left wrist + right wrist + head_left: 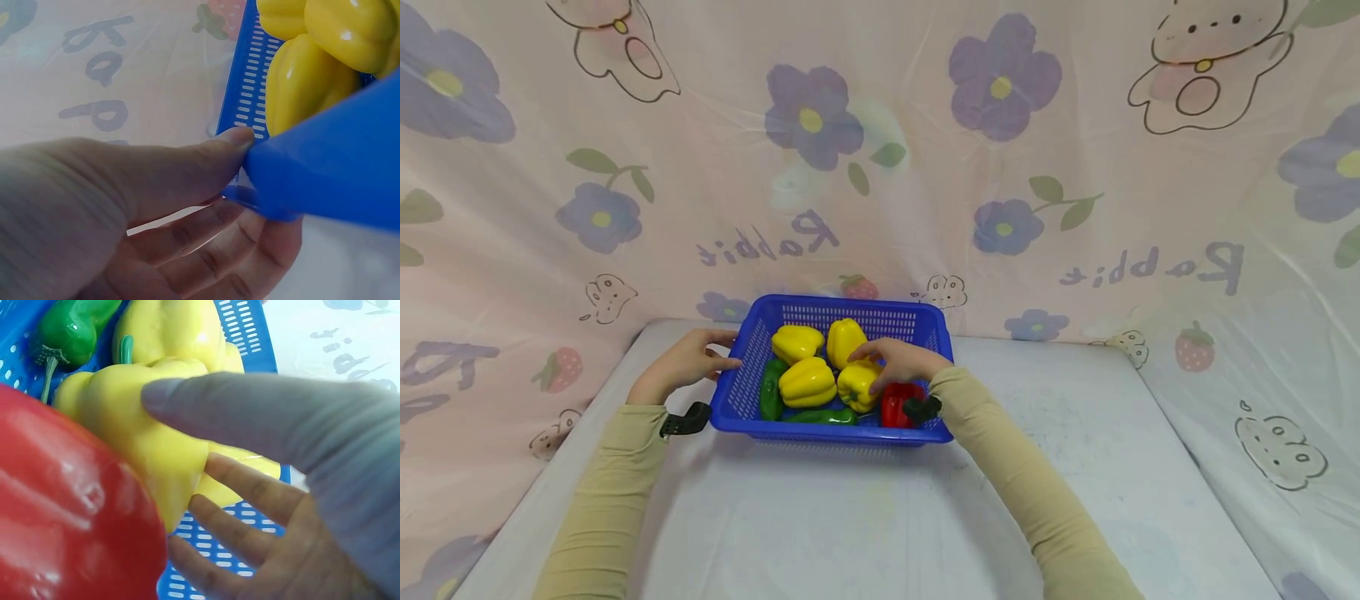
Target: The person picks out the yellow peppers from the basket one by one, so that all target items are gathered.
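A blue plastic basket [850, 431] stands on the white table, holding several peppers. My left hand [688, 362] is at its left side; in the left wrist view the thumb [234, 139] lies on the rim and the other fingers curl underneath. Inside the basket, my right hand [906, 360] holds a yellow bell pepper [854, 388], thumb on one side and fingertips on the other in the right wrist view. A red bell pepper [895, 408] sits by the right wrist, partly hidden by the black wrist strap. Other yellow bell peppers [807, 383] lie to the left.
Two long green peppers [771, 392] lie along the basket's left and front inner sides. The white table [850, 517] extends in front and to both sides. A patterned cloth [910, 200] with flowers and rabbits hangs behind the basket and around the table.
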The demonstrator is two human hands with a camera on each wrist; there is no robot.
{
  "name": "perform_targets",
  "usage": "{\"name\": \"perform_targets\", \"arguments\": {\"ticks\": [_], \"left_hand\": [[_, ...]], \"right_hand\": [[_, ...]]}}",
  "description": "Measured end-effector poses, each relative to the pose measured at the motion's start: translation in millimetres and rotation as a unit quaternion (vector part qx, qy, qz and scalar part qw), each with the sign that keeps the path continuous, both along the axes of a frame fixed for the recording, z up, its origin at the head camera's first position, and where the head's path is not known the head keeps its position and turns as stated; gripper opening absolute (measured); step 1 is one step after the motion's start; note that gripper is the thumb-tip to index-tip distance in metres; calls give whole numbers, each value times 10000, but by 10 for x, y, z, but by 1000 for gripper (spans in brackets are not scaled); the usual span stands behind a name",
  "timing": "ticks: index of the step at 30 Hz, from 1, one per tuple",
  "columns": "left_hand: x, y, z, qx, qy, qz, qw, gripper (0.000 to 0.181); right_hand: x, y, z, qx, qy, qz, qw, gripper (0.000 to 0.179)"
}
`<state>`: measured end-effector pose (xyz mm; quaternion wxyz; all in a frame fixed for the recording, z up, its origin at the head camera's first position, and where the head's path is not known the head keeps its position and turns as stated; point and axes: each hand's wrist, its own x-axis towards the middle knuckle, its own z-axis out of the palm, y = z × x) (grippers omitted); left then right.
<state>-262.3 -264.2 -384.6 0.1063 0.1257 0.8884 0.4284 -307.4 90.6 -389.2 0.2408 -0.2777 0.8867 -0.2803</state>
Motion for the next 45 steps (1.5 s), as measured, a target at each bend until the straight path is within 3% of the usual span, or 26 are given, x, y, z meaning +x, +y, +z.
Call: {"name": "perform_targets", "arguments": {"ticks": [23,30,45], "left_hand": [[-38,17,-27,-107,80,-70,9999,57],[-22,20,-27,-108,72,-84,9999,57],[-3,35,10,-112,108,-62,9999,58]], "right_hand": [[58,7,13,85,-176,-131,9997,60],[63,-1,-9,166,-43,38,9998,61],[68,-3,-9,132,-32,12,9999,64]]}}
